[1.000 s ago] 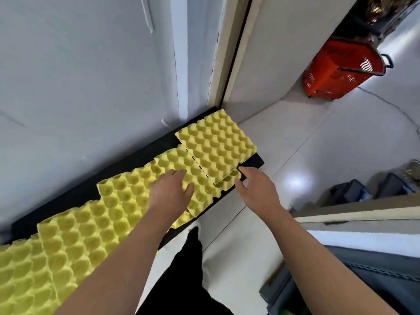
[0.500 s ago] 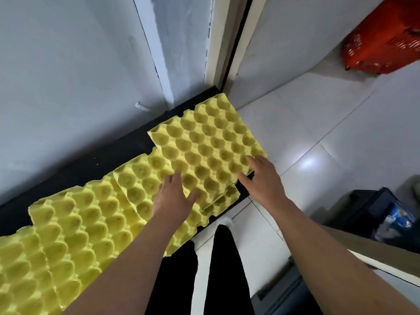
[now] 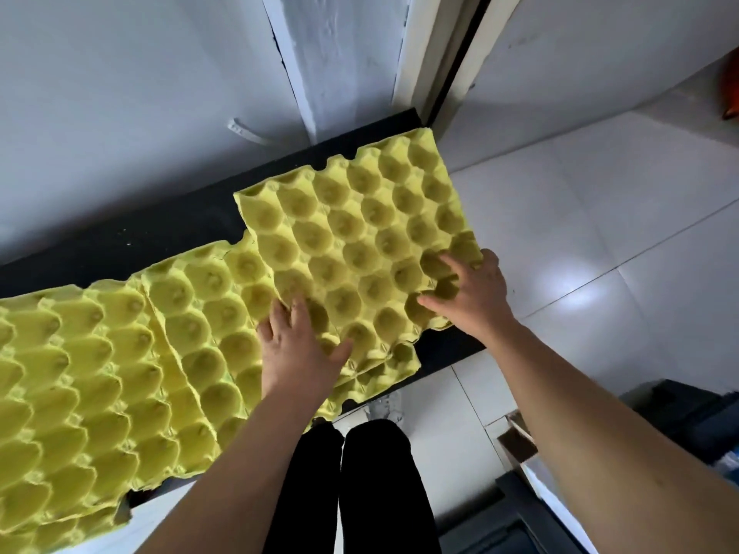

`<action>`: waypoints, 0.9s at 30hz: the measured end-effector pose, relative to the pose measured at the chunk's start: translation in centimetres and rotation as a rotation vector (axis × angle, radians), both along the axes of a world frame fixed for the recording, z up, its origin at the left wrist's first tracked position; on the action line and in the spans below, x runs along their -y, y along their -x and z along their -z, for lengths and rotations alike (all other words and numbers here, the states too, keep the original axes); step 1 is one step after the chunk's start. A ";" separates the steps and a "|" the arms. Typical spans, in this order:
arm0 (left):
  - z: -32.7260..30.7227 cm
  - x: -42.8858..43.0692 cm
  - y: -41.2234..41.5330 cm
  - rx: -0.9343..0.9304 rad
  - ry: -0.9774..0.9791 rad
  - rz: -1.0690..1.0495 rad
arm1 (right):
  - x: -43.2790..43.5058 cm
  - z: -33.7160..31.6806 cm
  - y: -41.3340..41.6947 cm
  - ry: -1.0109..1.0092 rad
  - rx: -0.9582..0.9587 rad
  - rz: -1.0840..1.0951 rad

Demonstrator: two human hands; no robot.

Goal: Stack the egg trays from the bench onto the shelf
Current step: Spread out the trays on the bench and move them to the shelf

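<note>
Top yellow egg tray [image 3: 360, 237] lies at the 3 o'clock end of the black worktop [image 3: 168, 233], overlapping a row of more trays [image 3: 100, 373] running toward 9 o'clock. Left hand [image 3: 298, 353] rests flat on its 6 o'clock edge, fingers [image 3: 280, 313] spread, thumb out. Right hand [image 3: 476, 297] grips its 4 o'clock corner, fingers curled into the cups; white floor tiles [image 3: 600, 241] beyond

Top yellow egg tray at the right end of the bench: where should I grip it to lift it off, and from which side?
Grip the top tray by its near corners, coming from the bench's open front. It is thin and wide and overlaps the trays beneath, so two spread holds look safest, where the left hand and right hand rest now.
</note>
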State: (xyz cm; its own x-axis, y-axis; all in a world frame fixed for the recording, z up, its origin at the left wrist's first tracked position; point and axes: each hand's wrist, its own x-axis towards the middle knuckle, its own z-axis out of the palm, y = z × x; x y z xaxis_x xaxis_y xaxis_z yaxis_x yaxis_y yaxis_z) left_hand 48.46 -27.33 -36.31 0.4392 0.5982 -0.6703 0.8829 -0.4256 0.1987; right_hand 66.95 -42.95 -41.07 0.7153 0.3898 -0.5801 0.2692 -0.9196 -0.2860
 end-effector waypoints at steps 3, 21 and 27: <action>-0.3 0.6 -0.4 0.061 0.026 -0.087 | -0.1 -0.2 -0.4 -0.057 -0.004 0.041; -16.6 -1.3 5.5 0.419 -0.175 -0.423 | -3.8 -17.7 4.6 -0.330 0.109 -0.068; -24.1 -2.4 12.6 0.484 -0.313 -0.597 | -8.8 -26.3 9.8 -0.388 0.176 -0.253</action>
